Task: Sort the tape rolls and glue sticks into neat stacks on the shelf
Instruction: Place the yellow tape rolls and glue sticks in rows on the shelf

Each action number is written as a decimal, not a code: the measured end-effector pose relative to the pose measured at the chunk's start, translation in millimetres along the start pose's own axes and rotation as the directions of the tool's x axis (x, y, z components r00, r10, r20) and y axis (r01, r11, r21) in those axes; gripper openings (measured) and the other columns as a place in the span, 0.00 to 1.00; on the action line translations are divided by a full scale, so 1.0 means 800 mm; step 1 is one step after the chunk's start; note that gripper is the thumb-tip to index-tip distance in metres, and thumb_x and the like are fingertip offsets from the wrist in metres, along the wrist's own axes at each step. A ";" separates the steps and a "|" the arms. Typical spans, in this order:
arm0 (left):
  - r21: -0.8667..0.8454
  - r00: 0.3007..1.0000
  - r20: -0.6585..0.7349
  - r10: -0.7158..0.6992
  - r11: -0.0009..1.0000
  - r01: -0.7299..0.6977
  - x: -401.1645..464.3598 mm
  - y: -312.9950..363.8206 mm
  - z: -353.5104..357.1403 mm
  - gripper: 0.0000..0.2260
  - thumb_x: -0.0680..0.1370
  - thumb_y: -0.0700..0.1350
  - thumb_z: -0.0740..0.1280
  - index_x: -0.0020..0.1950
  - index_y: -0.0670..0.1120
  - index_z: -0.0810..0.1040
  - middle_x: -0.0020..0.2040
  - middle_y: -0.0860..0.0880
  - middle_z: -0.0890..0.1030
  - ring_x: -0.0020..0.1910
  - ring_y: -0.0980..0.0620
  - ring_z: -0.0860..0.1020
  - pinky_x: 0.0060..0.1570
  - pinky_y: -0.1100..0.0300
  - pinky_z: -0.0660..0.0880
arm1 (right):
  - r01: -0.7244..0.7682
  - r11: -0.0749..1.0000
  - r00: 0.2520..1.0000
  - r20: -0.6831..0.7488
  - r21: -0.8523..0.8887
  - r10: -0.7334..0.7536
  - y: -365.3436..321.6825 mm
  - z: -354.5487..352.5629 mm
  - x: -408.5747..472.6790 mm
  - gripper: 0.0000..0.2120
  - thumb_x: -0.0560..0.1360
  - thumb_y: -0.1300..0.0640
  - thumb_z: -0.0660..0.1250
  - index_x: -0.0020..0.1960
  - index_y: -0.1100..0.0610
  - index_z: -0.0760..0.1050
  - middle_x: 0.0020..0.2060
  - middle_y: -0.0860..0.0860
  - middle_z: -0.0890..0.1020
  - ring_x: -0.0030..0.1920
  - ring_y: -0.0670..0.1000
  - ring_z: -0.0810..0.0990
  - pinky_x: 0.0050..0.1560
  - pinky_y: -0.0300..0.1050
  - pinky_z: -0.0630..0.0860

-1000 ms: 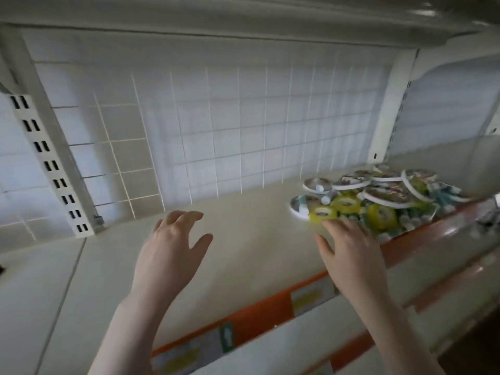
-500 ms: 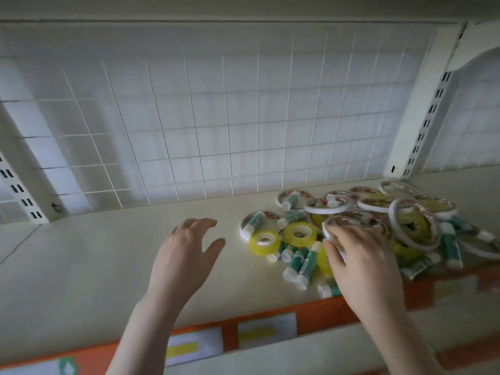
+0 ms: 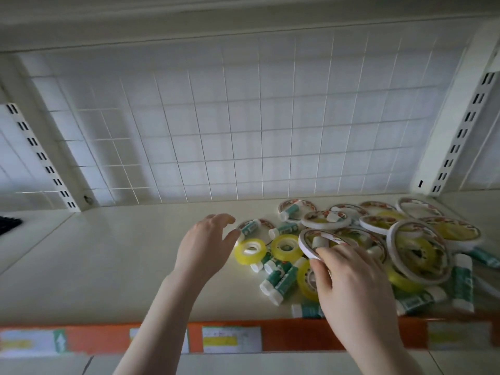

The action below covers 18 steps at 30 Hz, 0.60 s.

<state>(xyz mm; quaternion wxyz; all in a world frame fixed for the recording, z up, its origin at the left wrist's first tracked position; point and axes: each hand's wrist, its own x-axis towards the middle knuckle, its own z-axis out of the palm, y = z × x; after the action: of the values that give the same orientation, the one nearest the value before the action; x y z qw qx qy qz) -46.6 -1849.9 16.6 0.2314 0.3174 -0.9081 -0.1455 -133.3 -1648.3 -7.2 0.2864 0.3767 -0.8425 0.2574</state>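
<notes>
Right hand (image 3: 351, 280) fingers pinch white tape ring (image 3: 324, 243); left hand (image 3: 207, 244) spread. We should lift slowly, clearing glue sticks (image 3: 278, 280).

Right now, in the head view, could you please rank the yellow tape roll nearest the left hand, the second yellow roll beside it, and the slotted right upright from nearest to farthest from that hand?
1. Yellow tape roll, just right of the left hand.
2. Second yellow roll, further right.
3. Slotted right upright, far right at the back.
</notes>
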 end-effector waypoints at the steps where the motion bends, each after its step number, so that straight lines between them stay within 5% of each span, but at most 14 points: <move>1: 0.003 1.000 0.012 0.008 1.000 -0.008 0.008 0.003 0.002 0.14 0.78 0.51 0.63 0.61 0.50 0.76 0.57 0.50 0.79 0.55 0.50 0.76 0.51 0.58 0.71 | 0.015 1.000 1.000 -0.010 0.017 -0.015 0.000 -0.002 0.001 0.03 0.67 0.59 0.71 0.39 0.58 0.80 0.32 0.50 0.78 0.35 0.54 0.78 0.38 0.49 0.77; 11: 0.122 0.964 0.264 0.027 0.991 -0.061 0.057 0.023 0.033 0.11 0.75 0.48 0.62 0.55 0.49 0.79 0.52 0.48 0.80 0.49 0.45 0.77 0.47 0.55 0.75 | 0.039 0.999 0.999 0.013 -0.031 -0.038 0.016 0.010 0.003 0.16 0.59 0.64 0.79 0.46 0.60 0.82 0.32 0.49 0.79 0.34 0.53 0.80 0.42 0.47 0.77; 18: 0.145 0.960 0.280 0.023 0.987 -0.066 0.057 0.022 0.037 0.12 0.76 0.47 0.62 0.58 0.48 0.77 0.53 0.47 0.79 0.51 0.45 0.77 0.49 0.54 0.75 | 0.050 0.998 0.999 0.001 -0.026 -0.050 0.024 0.014 0.005 0.17 0.58 0.64 0.79 0.46 0.60 0.82 0.32 0.50 0.79 0.34 0.53 0.80 0.42 0.48 0.77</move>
<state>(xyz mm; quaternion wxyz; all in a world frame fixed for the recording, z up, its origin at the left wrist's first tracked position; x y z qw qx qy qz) -102.3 -1862.7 13.3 0.0800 0.2901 -0.9469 -0.1134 -153.9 -1646.2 -16.5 0.2974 0.3939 -0.8363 0.2390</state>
